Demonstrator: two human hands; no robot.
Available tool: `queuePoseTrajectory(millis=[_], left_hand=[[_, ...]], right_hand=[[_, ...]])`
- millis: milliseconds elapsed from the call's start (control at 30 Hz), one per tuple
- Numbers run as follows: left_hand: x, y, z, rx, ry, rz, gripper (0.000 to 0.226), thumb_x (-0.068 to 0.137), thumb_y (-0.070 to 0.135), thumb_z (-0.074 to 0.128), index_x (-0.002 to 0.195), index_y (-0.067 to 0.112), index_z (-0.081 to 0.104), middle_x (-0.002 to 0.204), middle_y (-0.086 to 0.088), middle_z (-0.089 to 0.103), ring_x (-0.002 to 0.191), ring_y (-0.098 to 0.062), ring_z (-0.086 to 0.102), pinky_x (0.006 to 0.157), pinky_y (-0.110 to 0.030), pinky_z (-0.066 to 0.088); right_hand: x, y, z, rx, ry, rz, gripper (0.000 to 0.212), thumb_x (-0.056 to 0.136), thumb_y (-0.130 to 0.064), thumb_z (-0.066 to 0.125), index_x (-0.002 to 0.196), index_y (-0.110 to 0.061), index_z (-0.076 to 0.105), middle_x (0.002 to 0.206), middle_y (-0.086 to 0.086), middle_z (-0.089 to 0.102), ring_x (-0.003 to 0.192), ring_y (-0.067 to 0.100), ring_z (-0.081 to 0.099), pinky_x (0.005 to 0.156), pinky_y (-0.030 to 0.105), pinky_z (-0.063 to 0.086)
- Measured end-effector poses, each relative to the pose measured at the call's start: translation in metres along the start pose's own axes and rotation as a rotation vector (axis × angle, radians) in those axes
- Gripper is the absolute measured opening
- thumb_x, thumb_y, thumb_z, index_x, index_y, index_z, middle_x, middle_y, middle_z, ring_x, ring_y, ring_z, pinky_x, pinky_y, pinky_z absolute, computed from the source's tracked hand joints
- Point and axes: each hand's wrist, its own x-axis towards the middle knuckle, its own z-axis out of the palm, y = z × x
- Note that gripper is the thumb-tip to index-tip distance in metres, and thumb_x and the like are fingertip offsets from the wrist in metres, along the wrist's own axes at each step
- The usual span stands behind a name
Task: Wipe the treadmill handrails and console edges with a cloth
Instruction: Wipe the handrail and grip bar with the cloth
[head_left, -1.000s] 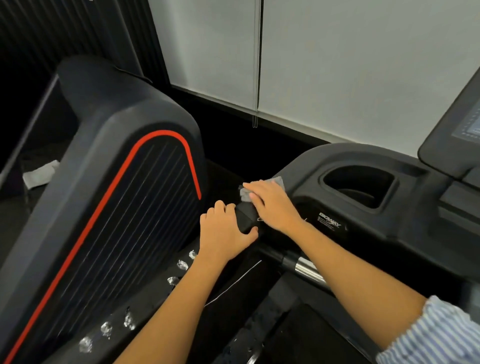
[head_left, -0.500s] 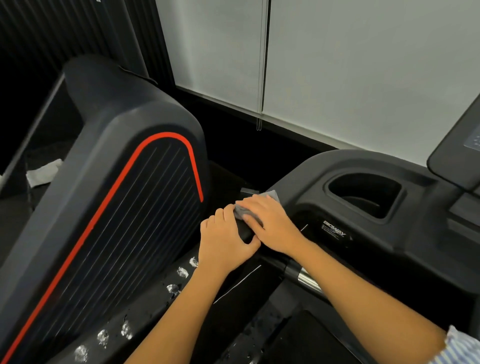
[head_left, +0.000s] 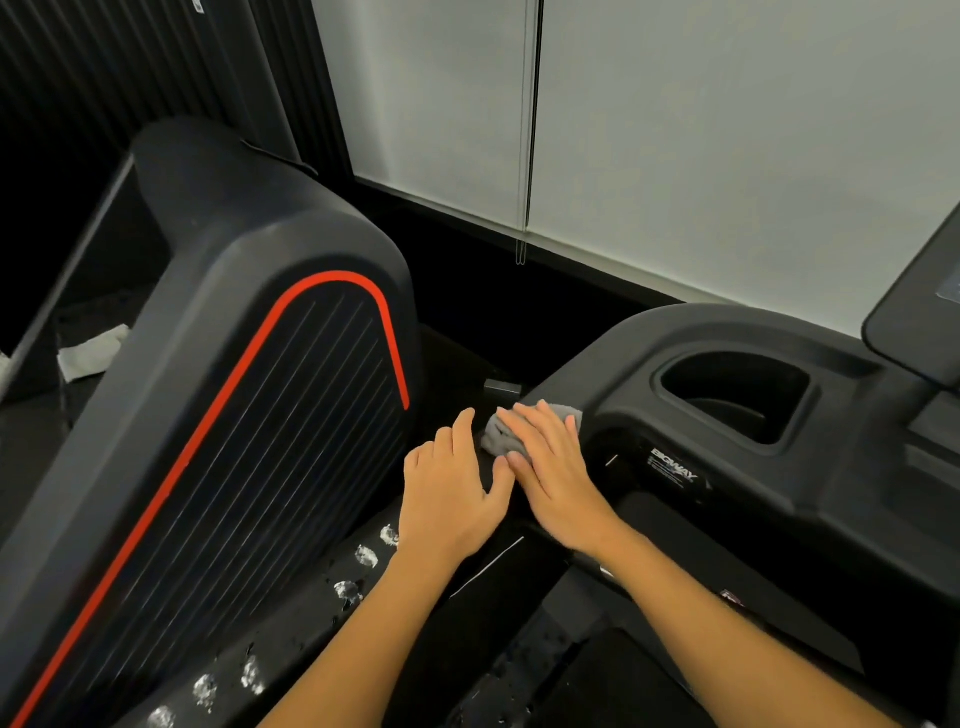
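A large black moulded shroud with a red stripe and thin ribbing (head_left: 249, 415), part of a neighbouring machine, stands close on the left. It leaves only a narrow dark gap before the black plastic treadmill console (head_left: 649, 343) on the right, and both hands sit in that gap. A crumpled white rag (head_left: 91, 353) lies on the floor beyond the shroud, and white smudges (head_left: 363, 556) dot the black side rail (head_left: 291, 639) under the left forearm. Behind, a white roller blind (head_left: 727, 130) hangs with its thin cord (head_left: 521, 254) ending above the console's corner. The console's deep rounded cup holder (head_left: 737, 395) is dark inside; its contents cannot be made out. The small grey cloth (head_left: 493, 434) lies bunched at the console's left edge, near a white BIGWAY label (head_left: 672, 465). The right hand (head_left: 558, 478) presses it down with straight fingers, grip flat and unclenched. The left hand (head_left: 452, 499) rests just beside, fingers relaxed, grip holding nothing, thumb touching the right thumb. A tilted dark screen (head_left: 919, 291) overhangs the console's far right.
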Motion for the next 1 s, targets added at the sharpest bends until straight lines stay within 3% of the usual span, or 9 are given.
queuePoseTrajectory(millis=[133,200,300,400,533,700,867,1000], left_hand=[[0.001,0.001,-0.001,-0.018,-0.011,-0.022,0.065,0.086,0.048,0.032,0.142,0.015,0.028,0.122,0.0,0.053,0.108,-0.015,0.052,0.101,-0.033,0.031],[0.001,0.001,-0.001,-0.028,-0.005,-0.022,0.064,0.087,0.048,0.032,0.142,0.015,0.029,0.119,0.0,0.054,0.106,-0.015,0.052,0.1,-0.033,0.031],[0.001,0.002,-0.003,-0.079,0.0,-0.028,0.063,0.087,0.046,0.028,0.141,0.014,0.031,0.118,-0.001,0.056,0.106,-0.015,0.053,0.1,-0.033,0.031],[0.002,0.003,-0.006,-0.184,0.011,-0.06,0.062,0.087,0.044,0.025,0.14,0.013,0.033,0.121,-0.002,0.057,0.111,-0.015,0.053,0.102,-0.033,0.029],[0.002,0.001,-0.009,-0.238,0.026,-0.083,0.06,0.088,0.047,0.022,0.136,0.014,0.037,0.106,0.0,0.064,0.102,-0.013,0.057,0.1,-0.034,0.03],[0.003,0.003,-0.011,-0.268,0.038,-0.097,0.057,0.09,0.046,0.02,0.131,0.013,0.041,0.082,0.0,0.063,0.083,-0.013,0.059,0.098,-0.039,0.036],[0.003,0.005,-0.014,-0.317,0.057,-0.089,0.054,0.09,0.043,0.023,0.129,0.012,0.044,0.081,0.001,0.064,0.081,-0.014,0.061,0.092,-0.044,0.042],[0.004,0.005,-0.015,-0.325,0.048,-0.09,0.052,0.091,0.042,0.024,0.127,0.012,0.046,0.062,0.013,0.05,0.069,-0.009,0.056,0.085,-0.047,0.046]], right_hand=[[0.014,0.001,-0.004,0.007,0.07,0.176,0.047,0.1,-0.034,0.024,0.146,-0.028,0.02,0.154,-0.002,0.012,0.142,0.01,-0.012,0.111,0.029,-0.018],[0.016,-0.008,-0.001,0.078,0.096,0.264,0.049,0.099,-0.04,0.02,0.147,-0.029,0.018,0.155,-0.003,0.004,0.141,0.011,-0.02,0.11,0.033,-0.019],[-0.001,-0.032,0.016,0.186,0.057,0.265,0.053,0.089,-0.058,0.01,0.14,-0.047,0.0,0.151,-0.017,-0.017,0.127,0.0,-0.042,0.108,0.035,-0.023],[-0.019,-0.043,0.03,0.179,-0.032,0.241,0.051,0.1,-0.047,0.02,0.128,-0.053,-0.022,0.145,-0.02,-0.032,0.118,-0.003,-0.051,0.105,0.033,-0.027],[-0.003,-0.032,0.022,0.237,0.051,0.296,0.054,0.082,-0.066,0.004,0.132,-0.054,-0.011,0.148,-0.02,-0.021,0.124,-0.002,-0.045,0.106,0.035,-0.026],[0.024,-0.02,0.003,0.249,0.172,0.49,0.067,0.084,-0.041,0.011,0.149,-0.028,0.003,0.158,-0.001,-0.009,0.138,0.012,-0.029,0.11,0.042,-0.019],[-0.013,-0.043,0.029,0.142,0.047,0.229,0.063,0.08,-0.074,-0.004,0.136,-0.049,-0.014,0.147,-0.023,-0.023,0.127,0.003,-0.045,0.106,0.034,-0.027],[-0.007,-0.025,0.018,0.145,0.029,0.198,0.055,0.085,-0.067,0.0,0.138,-0.051,-0.002,0.152,-0.021,-0.006,0.132,-0.005,-0.035,0.106,0.029,-0.026]])
